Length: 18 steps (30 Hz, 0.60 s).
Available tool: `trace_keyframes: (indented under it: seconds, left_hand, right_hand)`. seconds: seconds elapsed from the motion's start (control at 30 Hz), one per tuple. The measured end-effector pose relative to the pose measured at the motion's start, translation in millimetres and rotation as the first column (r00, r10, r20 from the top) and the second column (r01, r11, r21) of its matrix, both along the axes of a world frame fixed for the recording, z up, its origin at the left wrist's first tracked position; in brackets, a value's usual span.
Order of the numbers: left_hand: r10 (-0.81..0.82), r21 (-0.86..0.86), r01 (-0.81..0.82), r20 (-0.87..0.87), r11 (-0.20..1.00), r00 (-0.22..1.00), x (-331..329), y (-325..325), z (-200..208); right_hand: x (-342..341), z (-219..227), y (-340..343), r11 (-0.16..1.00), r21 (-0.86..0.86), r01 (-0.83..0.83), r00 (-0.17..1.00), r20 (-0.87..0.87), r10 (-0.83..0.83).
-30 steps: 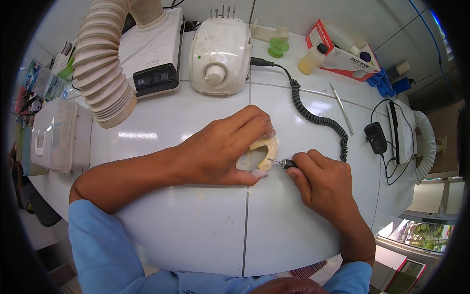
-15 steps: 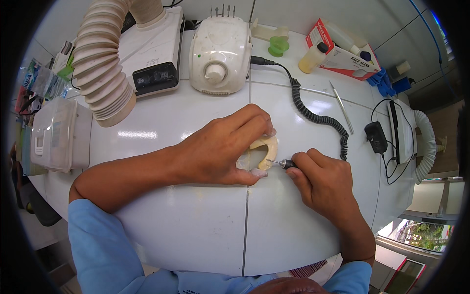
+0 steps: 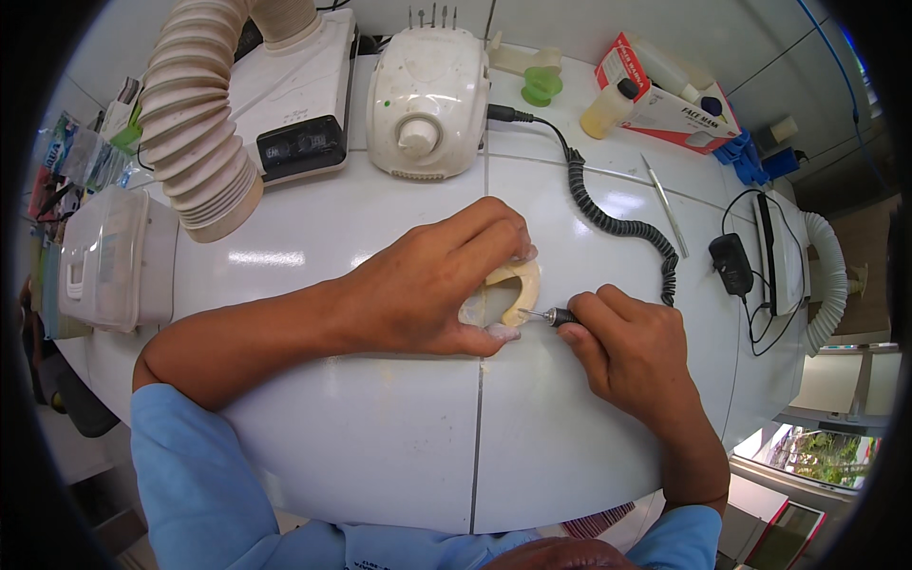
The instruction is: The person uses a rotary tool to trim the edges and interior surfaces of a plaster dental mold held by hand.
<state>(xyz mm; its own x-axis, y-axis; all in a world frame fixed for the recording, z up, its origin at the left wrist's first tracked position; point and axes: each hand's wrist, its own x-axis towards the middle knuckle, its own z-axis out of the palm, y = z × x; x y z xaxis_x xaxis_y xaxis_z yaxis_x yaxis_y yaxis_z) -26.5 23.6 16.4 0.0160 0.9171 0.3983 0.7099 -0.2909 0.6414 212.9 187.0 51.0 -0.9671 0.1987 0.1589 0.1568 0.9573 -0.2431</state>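
Centre frame, the left hand [image 3: 427, 275] pinches the cream arch [image 3: 528, 290] between thumb and fingers; right of centre, the right hand [image 3: 632, 342] clasps the drill [image 3: 560, 316], tip right at the arch.

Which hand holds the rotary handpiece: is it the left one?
No, the right hand holds the rotary handpiece, while the left hand grips the cream horseshoe-shaped piece.
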Motion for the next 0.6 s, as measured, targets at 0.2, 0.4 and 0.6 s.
trace_keyframes:
  seconds: [0.2,0.4,0.6]
  left_hand:
    - [-0.004,-0.009,0.004,-0.005,1.0,1.0,-0.1,0.0,1.2]
    - [-0.005,-0.012,0.005,-0.008,1.0,1.0,-0.6,-0.7,2.0]
    - [-0.006,-0.021,0.006,-0.007,1.0,1.0,-0.6,0.0,2.0]
  right_hand:
    - [0.3,-0.8,1.0,1.0,0.001,0.004,1.0,0.008,-0.004]
    - [-0.6,-0.5,1.8,1.0,-0.01,-0.017,1.0,-0.01,0.017]
    - [0.0,-0.6,2.2,1.0,-0.011,-0.018,1.0,0.008,0.018]
